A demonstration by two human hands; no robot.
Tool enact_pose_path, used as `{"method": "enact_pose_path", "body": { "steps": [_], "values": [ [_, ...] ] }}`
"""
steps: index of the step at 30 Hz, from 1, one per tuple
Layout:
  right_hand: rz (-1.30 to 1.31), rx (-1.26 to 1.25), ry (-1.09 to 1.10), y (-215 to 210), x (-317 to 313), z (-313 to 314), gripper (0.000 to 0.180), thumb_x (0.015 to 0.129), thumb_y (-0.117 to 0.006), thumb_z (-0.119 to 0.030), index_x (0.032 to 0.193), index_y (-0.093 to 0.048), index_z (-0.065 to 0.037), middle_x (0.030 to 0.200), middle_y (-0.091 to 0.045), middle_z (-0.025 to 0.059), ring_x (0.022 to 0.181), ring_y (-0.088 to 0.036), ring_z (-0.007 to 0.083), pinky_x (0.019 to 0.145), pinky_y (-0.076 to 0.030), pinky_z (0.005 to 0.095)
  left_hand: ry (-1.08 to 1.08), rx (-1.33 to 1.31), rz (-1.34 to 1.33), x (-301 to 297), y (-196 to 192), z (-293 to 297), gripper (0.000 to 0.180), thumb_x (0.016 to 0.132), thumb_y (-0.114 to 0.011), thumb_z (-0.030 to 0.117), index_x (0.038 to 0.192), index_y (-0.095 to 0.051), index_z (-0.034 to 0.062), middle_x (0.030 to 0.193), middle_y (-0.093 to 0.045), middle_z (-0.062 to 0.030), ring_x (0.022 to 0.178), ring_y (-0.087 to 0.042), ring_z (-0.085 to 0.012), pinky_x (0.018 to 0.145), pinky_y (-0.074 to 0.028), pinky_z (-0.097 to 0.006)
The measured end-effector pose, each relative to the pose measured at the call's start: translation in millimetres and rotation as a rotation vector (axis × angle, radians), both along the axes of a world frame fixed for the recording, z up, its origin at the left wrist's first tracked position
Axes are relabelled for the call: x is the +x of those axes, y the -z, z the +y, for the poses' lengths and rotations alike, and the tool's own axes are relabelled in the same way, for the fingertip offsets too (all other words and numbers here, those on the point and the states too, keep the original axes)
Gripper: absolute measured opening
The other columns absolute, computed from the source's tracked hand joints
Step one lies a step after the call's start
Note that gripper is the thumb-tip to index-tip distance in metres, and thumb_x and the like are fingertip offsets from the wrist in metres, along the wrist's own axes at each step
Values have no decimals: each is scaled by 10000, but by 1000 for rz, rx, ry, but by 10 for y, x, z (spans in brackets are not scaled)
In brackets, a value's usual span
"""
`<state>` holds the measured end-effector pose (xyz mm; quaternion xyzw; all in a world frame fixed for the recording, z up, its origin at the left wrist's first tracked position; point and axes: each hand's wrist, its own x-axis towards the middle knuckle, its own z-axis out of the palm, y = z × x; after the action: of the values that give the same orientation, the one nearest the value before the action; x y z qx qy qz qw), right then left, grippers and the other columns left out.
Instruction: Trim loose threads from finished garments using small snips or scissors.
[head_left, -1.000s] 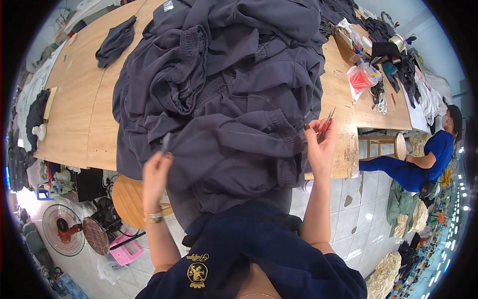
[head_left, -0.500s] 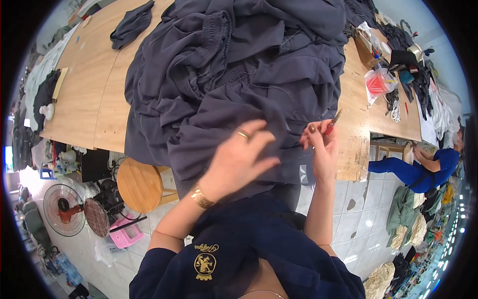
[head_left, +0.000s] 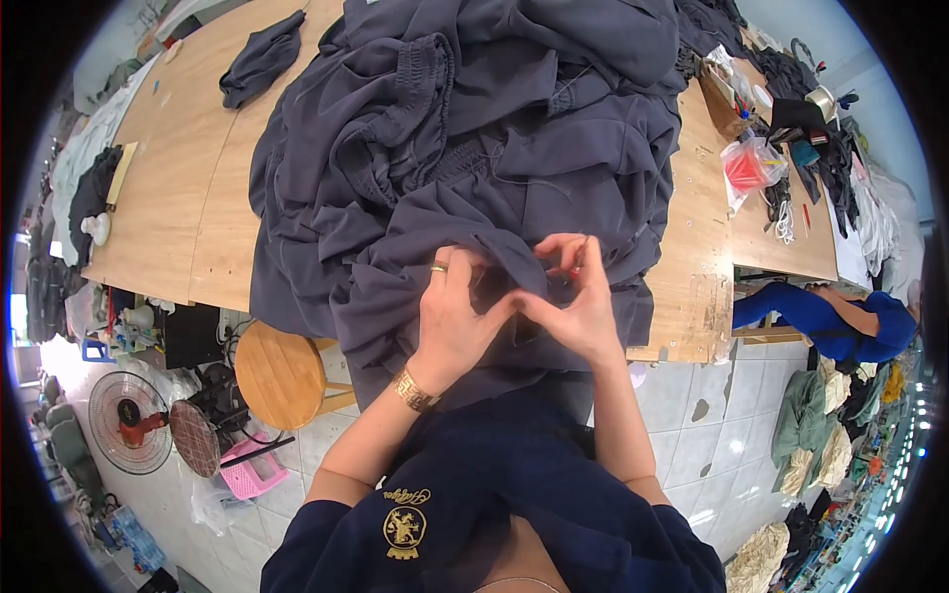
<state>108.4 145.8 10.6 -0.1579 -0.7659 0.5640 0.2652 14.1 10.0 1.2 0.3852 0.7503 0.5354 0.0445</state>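
Note:
A heap of dark grey garments (head_left: 326, 188) with gathered elastic waistbands covers the table in front of me. My left hand (head_left: 455, 314) grips a raised fold of one garment, its thumb tip close to my right thumb. On the fold's other side, my right hand (head_left: 578, 301) pinches the same cloth, its fingers curled. A bit of red shows inside those curled fingers, from the thread snips that hand holds. The snips' blades are hidden now. Loose thread ends lie across the cloth beyond my hands.
Bare wood of the table (head_left: 168, 198) shows left of the heap, with a small dark cloth piece (head_left: 262, 59) on it. A round wooden stool (head_left: 280, 374) and a fan (head_left: 129, 423) stand at left. Another person in blue (head_left: 860, 326) sits at right, beside piled fabric (head_left: 806, 420).
My right hand has moved left and inward onto the garment, and the snips' blades have gone from sight. My left hand has closed on the cloth, lifting a fold between both hands.

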Motion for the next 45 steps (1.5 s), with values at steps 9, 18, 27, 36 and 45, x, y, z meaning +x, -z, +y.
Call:
{"method": "enact_pose_path", "body": {
  "steps": [9,18,27,36,45],
  "values": [
    [168,-288,263,28,-128,47,240,881,-562,18,796,-363,-86,721,-436,-45,607,-349,-1,514,-290,167,-97,175,-406,-180,-126,-88,163,813,-580,-30,972,-595,4,904,-616,-33,712,-577,-54,586,-466,-188],
    [85,-98,329,158,-181,55,259,877,-579,-24,742,-362,-63,668,-394,-29,556,-295,23,476,-268,192,-164,262,14,-228,-542,-294,145,741,-632,-60,857,-594,19,843,-542,-66,728,-546,-130,597,-457,-246],
    [148,260,272,18,90,-51,211,873,-546,46,787,-377,-46,799,-569,66,603,-432,77,556,-362,193,79,659,-1634,44,-250,-158,340,947,-515,339,1092,-555,34,1025,-582,-78,971,-572,-182,710,-502,-328],
    [-147,282,62,97,259,-25,208,737,-629,-70,836,-451,-25,736,-492,95,564,-481,198,539,-410,290,109,712,-1313,-71,-140,-186,203,962,-488,153,1021,-605,-2,1023,-628,-70,983,-590,-159,879,-515,-366],
    [-81,74,-67,-186,67,-56,237,817,-584,-152,962,-454,-16,695,-473,92,579,-450,184,564,-387,291,106,767,-1298,-40,-116,-165,181,954,-485,101,1024,-605,-14,1046,-624,-58,998,-587,-157,979,-451,-392]
  ]
}}
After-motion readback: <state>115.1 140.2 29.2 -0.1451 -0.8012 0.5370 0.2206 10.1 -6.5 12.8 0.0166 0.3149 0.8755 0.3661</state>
